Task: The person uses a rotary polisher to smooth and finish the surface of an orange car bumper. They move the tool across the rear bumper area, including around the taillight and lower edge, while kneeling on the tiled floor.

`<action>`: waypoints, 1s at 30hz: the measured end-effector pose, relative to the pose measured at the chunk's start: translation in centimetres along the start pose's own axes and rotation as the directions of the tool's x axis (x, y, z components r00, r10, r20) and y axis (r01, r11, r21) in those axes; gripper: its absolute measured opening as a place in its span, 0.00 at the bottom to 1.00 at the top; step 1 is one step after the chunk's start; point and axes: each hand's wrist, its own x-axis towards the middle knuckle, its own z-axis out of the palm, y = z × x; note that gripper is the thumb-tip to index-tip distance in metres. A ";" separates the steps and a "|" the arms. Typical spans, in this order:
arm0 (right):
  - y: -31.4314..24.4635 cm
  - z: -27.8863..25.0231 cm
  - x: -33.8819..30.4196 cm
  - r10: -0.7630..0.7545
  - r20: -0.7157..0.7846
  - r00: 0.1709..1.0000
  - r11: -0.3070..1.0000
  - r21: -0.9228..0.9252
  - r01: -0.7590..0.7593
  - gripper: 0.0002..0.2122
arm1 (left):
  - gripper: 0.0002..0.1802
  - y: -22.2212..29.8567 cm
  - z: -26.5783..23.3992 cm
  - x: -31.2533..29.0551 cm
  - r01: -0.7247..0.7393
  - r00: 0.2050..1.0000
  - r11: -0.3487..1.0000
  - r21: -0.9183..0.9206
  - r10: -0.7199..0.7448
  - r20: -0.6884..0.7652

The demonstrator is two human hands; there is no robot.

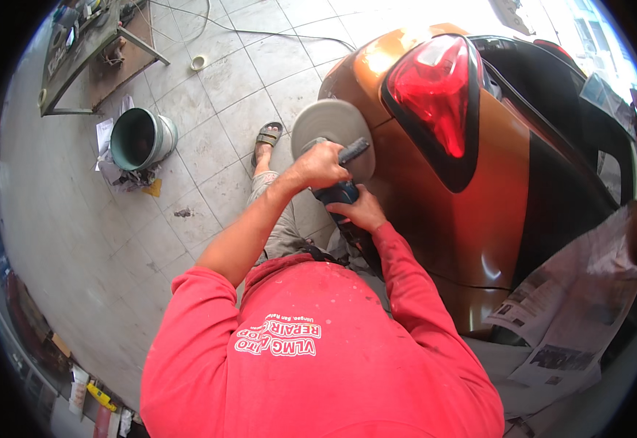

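My left hand (320,165) is closed around the front of a power polisher (342,193), beside its dark grip handle (353,150). Further back, my right hand (363,210) wraps the tool's dark blue body. The round, pale polishing pad (325,123) is turned toward the orange car panel (406,171) and looks slightly blurred. Whether the pad presses on the paint cannot be made out from here. Just right of the pad is the car's red tail light (435,95) with its black surround.
Newspaper sheets (574,314) cover the car's lower right. A grey bucket (163,139) stands left on the tiled floor, by rags and paper. A metal-framed table (92,62) is at far left. A cable (274,33) and a tape roll (198,63) lie beyond my sandalled foot (268,136).
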 end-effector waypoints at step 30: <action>-1.5 2.0 6.0 -0.312 -0.248 0.917 0.937 0.079 0.340 0.43 | 0.20 -0.6 -4.2 2.0 -0.137 0.991 0.990 0.040 0.137 0.000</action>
